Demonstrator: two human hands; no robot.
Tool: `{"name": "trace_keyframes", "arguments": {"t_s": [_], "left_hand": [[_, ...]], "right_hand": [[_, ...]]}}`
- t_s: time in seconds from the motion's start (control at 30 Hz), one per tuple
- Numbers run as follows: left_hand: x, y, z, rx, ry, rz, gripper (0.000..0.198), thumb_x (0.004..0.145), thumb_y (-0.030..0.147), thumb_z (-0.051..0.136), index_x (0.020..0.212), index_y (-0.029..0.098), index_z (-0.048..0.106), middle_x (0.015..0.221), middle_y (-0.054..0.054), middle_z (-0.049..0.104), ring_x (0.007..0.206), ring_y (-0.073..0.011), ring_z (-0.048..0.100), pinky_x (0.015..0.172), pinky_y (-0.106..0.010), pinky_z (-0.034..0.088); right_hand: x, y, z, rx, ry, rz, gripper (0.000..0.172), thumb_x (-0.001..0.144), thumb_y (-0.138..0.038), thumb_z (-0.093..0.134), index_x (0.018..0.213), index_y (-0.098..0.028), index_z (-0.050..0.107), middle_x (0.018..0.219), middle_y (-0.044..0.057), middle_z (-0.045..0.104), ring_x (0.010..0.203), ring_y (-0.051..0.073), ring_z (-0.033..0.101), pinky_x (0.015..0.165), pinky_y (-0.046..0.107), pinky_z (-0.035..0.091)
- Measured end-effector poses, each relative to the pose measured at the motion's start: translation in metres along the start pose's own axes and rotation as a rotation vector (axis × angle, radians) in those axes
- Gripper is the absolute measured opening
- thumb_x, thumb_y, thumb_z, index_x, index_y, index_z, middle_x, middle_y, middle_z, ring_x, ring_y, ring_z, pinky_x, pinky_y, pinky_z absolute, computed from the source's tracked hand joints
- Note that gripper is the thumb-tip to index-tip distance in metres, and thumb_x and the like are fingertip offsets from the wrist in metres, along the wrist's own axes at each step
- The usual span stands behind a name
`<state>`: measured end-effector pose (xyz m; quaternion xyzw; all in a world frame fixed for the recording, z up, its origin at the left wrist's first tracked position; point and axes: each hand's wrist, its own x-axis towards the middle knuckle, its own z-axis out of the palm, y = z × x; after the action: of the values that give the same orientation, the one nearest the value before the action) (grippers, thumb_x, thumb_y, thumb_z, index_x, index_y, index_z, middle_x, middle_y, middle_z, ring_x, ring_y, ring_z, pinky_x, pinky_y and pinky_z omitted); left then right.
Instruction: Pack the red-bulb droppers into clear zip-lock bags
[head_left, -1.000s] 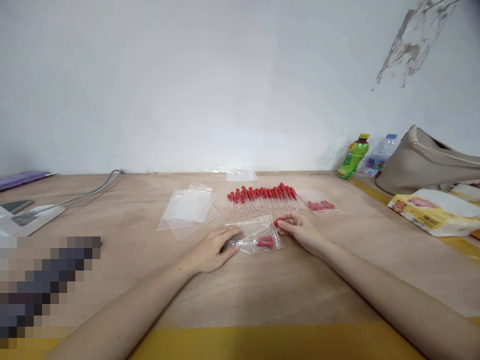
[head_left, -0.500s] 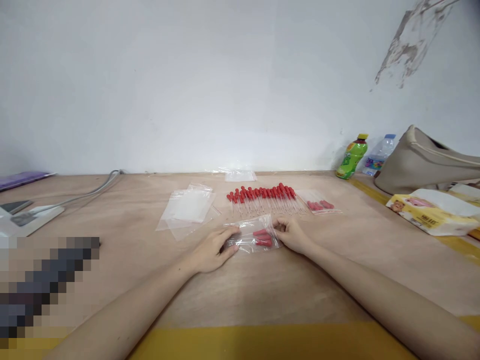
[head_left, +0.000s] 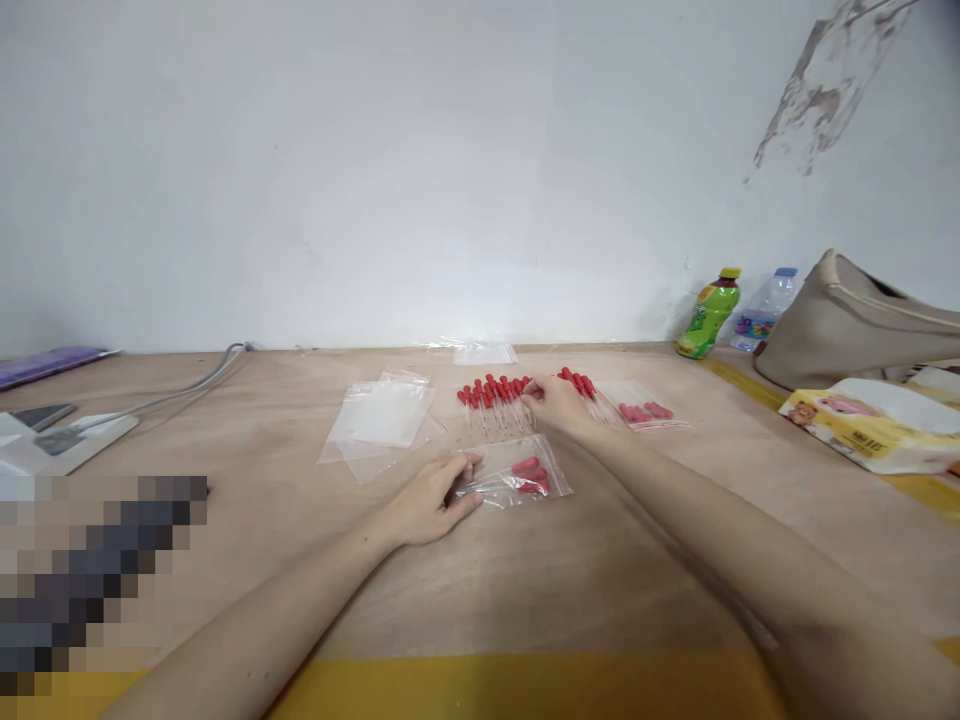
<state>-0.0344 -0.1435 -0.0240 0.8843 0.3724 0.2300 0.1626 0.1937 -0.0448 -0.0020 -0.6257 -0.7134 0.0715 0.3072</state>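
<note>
A clear zip bag (head_left: 491, 488) lies in front of me, with several red-bulbed droppers (head_left: 531, 474) inside. Its left end sits between the thumb and fingers of my left hand (head_left: 435, 500). My right hand (head_left: 561, 402) is at a row of loose plastic droppers (head_left: 491, 393) behind the bag, its fingertips pinched together against the red bulbs. Whether a dropper is between those fingers is hidden, and the hand covers part of the row. More loose droppers (head_left: 576, 382) show just past its right side.
Flat clear bags (head_left: 382, 412) are stacked left of the row. Another bag holding red-bulbed droppers (head_left: 646, 410) lies to the right. Further right stand a green bottle (head_left: 706, 318), a clear bottle (head_left: 766, 312), a beige bag (head_left: 832, 330) and a tissue pack (head_left: 862, 430).
My right hand has left the right end of the zip bag and moved away from me to the loose droppers. My left hand stays at the bag's left end.
</note>
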Motion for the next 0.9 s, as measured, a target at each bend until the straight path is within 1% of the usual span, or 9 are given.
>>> {"name": "trace_keyframes", "arguments": {"t_s": [0.07, 0.17, 0.23, 0.3, 0.4, 0.53, 0.73, 0.9], "left_hand": [[0.000, 0.000, 0.000, -0.008, -0.002, 0.006, 0.011, 0.083, 0.031, 0.046, 0.085, 0.020, 0.043, 0.110, -0.008, 0.055, 0.097, -0.0204, 0.054, 0.082, -0.033, 0.043], [-0.001, 0.001, 0.000, -0.008, -0.003, 0.012, 0.011, 0.084, 0.030, 0.046, 0.085, 0.019, 0.042, 0.109, -0.008, 0.056, 0.095, -0.0202, 0.054, 0.081, -0.033, 0.043], [-0.001, 0.001, 0.000, -0.007, -0.004, 0.019, 0.013, 0.084, 0.029, 0.046, 0.092, 0.019, 0.044, 0.108, -0.008, 0.056, 0.095, -0.0200, 0.054, 0.082, -0.034, 0.043], [-0.002, 0.000, 0.000, -0.010, -0.003, 0.031, 0.020, 0.084, 0.029, 0.046, 0.102, 0.019, 0.045, 0.110, -0.008, 0.056, 0.097, -0.0206, 0.053, 0.086, -0.035, 0.042], [-0.001, -0.001, 0.001, -0.010, -0.001, 0.040, 0.030, 0.085, 0.030, 0.046, 0.113, 0.020, 0.045, 0.115, -0.009, 0.055, 0.104, -0.0218, 0.051, 0.091, -0.037, 0.040], [-0.001, -0.002, 0.002, 0.004, 0.005, 0.039, 0.032, 0.085, 0.031, 0.047, 0.114, 0.019, 0.046, 0.120, -0.009, 0.053, 0.108, -0.0224, 0.050, 0.094, -0.038, 0.039], [-0.001, -0.003, 0.002, 0.035, -0.004, 0.044, 0.031, 0.085, 0.031, 0.047, 0.114, 0.019, 0.048, 0.123, -0.009, 0.051, 0.111, -0.0227, 0.048, 0.095, -0.039, 0.039], [-0.001, -0.003, 0.002, 0.040, -0.009, 0.035, 0.032, 0.085, 0.031, 0.047, 0.114, 0.018, 0.049, 0.125, -0.009, 0.050, 0.114, -0.0225, 0.046, 0.097, -0.038, 0.038]], "right_hand": [[0.013, -0.013, 0.011, -0.027, -0.032, 0.065, 0.018, 0.074, -0.032, 0.053, 0.083, -0.022, 0.063, 0.089, 0.004, 0.066, 0.086, 0.019, 0.059, 0.072, 0.028, 0.042], [0.028, -0.024, 0.027, -0.045, -0.045, 0.141, 0.025, 0.071, -0.039, 0.056, 0.086, -0.020, 0.063, 0.093, 0.009, 0.065, 0.089, 0.024, 0.059, 0.071, 0.033, 0.044], [0.036, -0.027, 0.036, -0.056, -0.056, 0.207, 0.028, 0.070, -0.039, 0.058, 0.086, -0.017, 0.064, 0.094, 0.013, 0.065, 0.090, 0.027, 0.060, 0.070, 0.035, 0.045], [0.041, -0.028, 0.041, -0.061, -0.066, 0.263, 0.027, 0.070, -0.033, 0.058, 0.088, -0.014, 0.064, 0.095, 0.016, 0.064, 0.090, 0.028, 0.060, 0.068, 0.034, 0.045], [0.044, -0.027, 0.043, -0.059, -0.074, 0.303, 0.027, 0.070, -0.024, 0.058, 0.094, -0.013, 0.063, 0.097, 0.018, 0.064, 0.091, 0.028, 0.060, 0.067, 0.033, 0.046], [0.045, -0.030, 0.042, -0.052, -0.075, 0.308, 0.030, 0.069, -0.021, 0.059, 0.097, -0.011, 0.062, 0.100, 0.020, 0.062, 0.094, 0.028, 0.060, 0.069, 0.034, 0.047], [0.045, -0.035, 0.045, 0.000, -0.051, 0.353, 0.031, 0.066, -0.022, 0.062, 0.095, -0.012, 0.064, 0.100, 0.021, 0.062, 0.092, 0.030, 0.060, 0.069, 0.036, 0.048], [0.048, -0.031, 0.045, 0.084, -0.033, 0.408, 0.033, 0.064, -0.027, 0.063, 0.093, -0.011, 0.064, 0.097, 0.021, 0.063, 0.089, 0.029, 0.061, 0.066, 0.033, 0.047]]}}
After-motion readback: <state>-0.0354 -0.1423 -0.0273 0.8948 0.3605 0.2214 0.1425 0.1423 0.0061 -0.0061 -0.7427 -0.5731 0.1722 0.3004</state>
